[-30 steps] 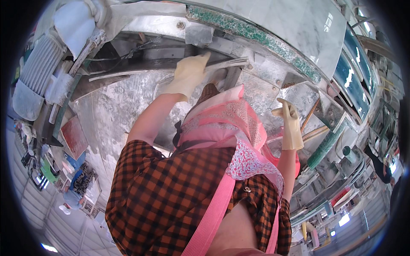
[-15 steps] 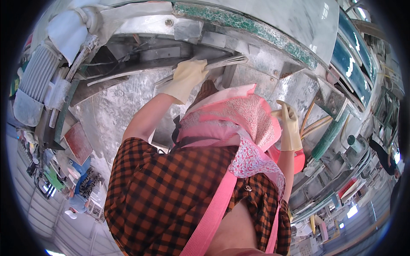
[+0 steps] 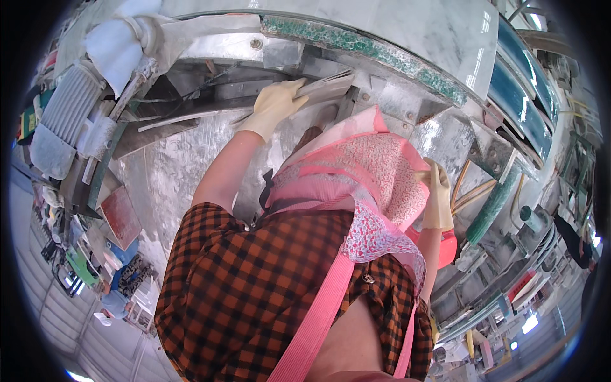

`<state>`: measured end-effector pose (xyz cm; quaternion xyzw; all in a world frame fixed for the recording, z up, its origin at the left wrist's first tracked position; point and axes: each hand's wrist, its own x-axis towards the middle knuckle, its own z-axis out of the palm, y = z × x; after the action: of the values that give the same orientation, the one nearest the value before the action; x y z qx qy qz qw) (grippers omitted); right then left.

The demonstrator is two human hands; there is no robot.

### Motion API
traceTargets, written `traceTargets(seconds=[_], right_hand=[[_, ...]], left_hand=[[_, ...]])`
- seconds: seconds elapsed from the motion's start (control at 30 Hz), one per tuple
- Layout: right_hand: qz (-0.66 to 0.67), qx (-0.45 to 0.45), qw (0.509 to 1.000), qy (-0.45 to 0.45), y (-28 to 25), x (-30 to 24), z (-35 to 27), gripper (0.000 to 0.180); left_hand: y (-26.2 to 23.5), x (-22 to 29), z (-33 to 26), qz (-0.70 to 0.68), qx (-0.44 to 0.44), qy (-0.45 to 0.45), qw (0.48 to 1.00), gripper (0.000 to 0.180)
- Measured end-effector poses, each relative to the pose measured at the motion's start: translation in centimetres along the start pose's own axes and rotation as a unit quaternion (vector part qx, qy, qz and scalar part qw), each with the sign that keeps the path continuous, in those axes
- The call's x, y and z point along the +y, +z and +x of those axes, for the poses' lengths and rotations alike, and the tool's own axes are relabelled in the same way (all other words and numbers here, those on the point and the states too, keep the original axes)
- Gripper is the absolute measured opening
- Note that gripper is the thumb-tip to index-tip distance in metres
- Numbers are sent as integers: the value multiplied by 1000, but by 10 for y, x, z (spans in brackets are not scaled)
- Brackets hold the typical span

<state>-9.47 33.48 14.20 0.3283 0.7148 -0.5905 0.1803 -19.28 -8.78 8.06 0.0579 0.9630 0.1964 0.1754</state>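
Observation:
My left hand, in a cream rubber glove, reaches under the machine's edge. Its fingers and thumb lie around a bundle of thin, flat greyish strips, which stick out past the fingertips to the right. How tightly they grip is partly hidden. My right hand, gloved alike, is beside the pink patterned apron on my chest. Its fingers are curled inward, the tips partly behind the cloth, so what they hold cannot be made out. A dusty, pale metal panel stands below the left hand.
A marbled pale slab lies beyond a worn green strip. At left hangs a ribbed grey motor. On the right are a green pipe, hoses and a red plastic object. Another person appears far left.
My left hand and the strips have shifted slightly left and away from me. My right hand has moved slightly down and right, its fingers now closer behind the apron. The view has shifted a little.

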Motion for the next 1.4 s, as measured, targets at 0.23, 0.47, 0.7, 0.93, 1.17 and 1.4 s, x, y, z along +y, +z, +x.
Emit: traceTargets(seconds=[0.23,0.47,0.7,0.93,1.17,1.4], right_hand=[[-11,107,993,-39,-66,60,-23,36],[176,143,971,-80,-155,165,-38,40],[282,273,920,4,-255,271,-145,50],[355,426,826,102,-306,346,-193,50],[251,279,926,-47,-285,226,-101,41],[89,110,978,-155,-230,44,-34,35]], left_hand=[[-21,8,-3,-38,176,126,975,49],[7,20,-107,-117,374,45,919,34],[154,39,-266,-301,273,-353,842,37],[162,62,-297,-323,264,-345,841,34],[207,46,-243,-400,273,-272,832,35],[221,49,-248,-481,192,-345,783,41]])
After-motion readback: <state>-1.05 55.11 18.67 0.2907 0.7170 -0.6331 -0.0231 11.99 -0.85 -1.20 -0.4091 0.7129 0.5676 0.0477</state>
